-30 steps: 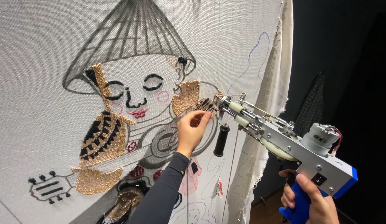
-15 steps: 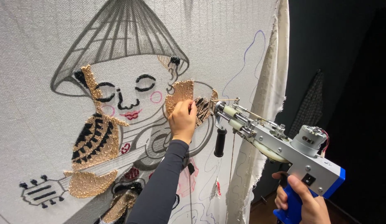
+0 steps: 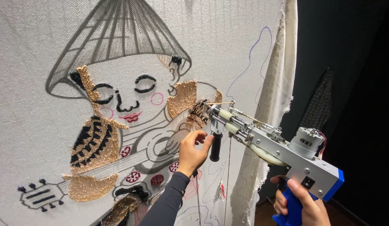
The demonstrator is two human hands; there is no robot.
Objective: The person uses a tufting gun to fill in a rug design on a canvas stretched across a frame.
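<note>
Tufting gun (image 3: 278, 155) between both hands, apparently gripped.

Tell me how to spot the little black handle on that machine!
Find the big white cloth with the drawn figure. At its right edge a silver tufting gun points in; the black handle hangs under its front end, touched by the left hand.

- We see a pale backing cloth (image 3: 228, 37) stretched upright; it carries the work.
- A drawn figure under a grey conical hat (image 3: 119, 37) fills it.
- Below the hat, tan tufted patches (image 3: 182, 98) sit at the shoulder.
- Lower left of the hat, a black-and-tan patch (image 3: 94, 144).
- Right of the hat, the frayed cloth edge (image 3: 278, 104) hangs loose.
</note>
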